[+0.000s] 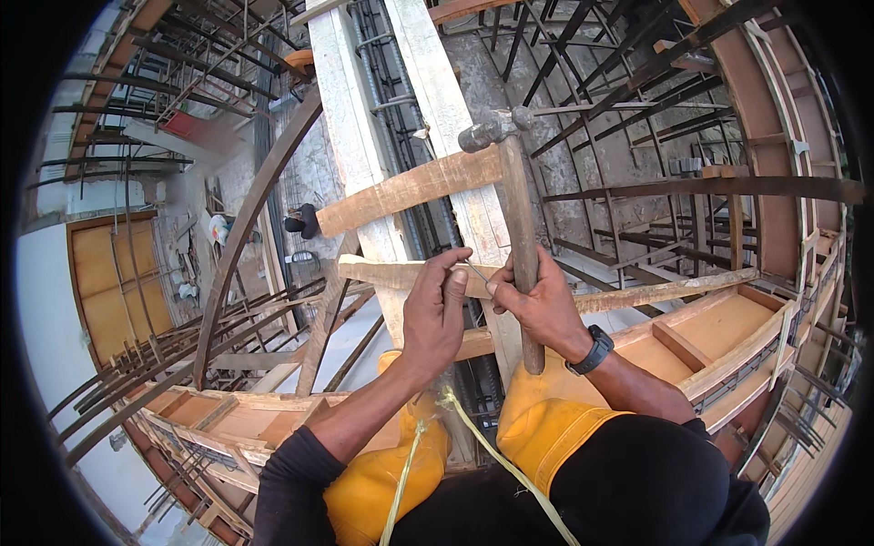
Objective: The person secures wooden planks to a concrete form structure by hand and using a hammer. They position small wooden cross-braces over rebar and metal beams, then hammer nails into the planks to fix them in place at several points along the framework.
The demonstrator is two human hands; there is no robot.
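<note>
My left hand (436,314) is closed in a pinch on a thin grey nail (476,272). My right hand (543,307) is wrapped round the wooden handle of a hammer (521,214), whose dark metal head points up and away from me. Its thumb and forefinger also meet the nail's near end. Below the hands a short wooden crosspiece (373,270) lies across two pale form boards. Farther off, a second crosspiece (410,189) spans the same boards. Steel reinforcing bars (401,118) run in the gap between them.
Yellow boots (555,423) straddle the narrow formwork. Wooden beam forms (701,341) curve off on both sides. Bars and poles (628,118) crowd the drop at right; a curved plank (259,200) rises at left. Someone in dark clothes (303,221) is far below. A pale green cord (487,446) hangs in front.
</note>
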